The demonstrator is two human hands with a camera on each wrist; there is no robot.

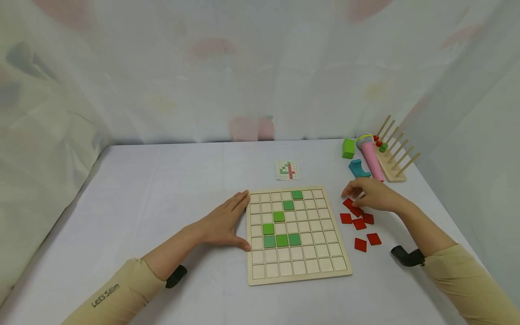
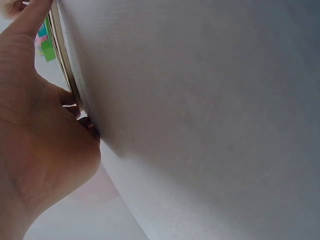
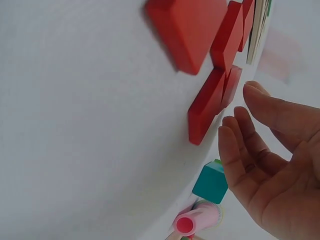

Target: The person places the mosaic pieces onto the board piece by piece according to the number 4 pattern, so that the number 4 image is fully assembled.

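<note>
My left hand [image 1: 223, 223] rests with fingers and thumb spread along the left edge of a wooden grid board [image 1: 285, 269]. Several green tiles [image 1: 282, 240] lie in the board's squares, in a diagonal and a short row. Right of the board are several loose red square tiles [image 1: 360, 244]. Over the farthest of these hangs my right hand [image 1: 375, 194], palm down and fingers loosely bent. The right wrist view shows a gap between its thumb and fingertips [image 3: 227, 135], with nothing in it, close by the red tiles [image 3: 205, 107].
Beyond the board lies a small card [image 1: 287, 170] printed with a green and red grid pattern. At the back right stand a green block [image 1: 348, 148], a teal curved block [image 1: 358, 169], a pink toy microphone [image 1: 371, 159] and a wooden peg rack [image 1: 396, 174] with small beads.
</note>
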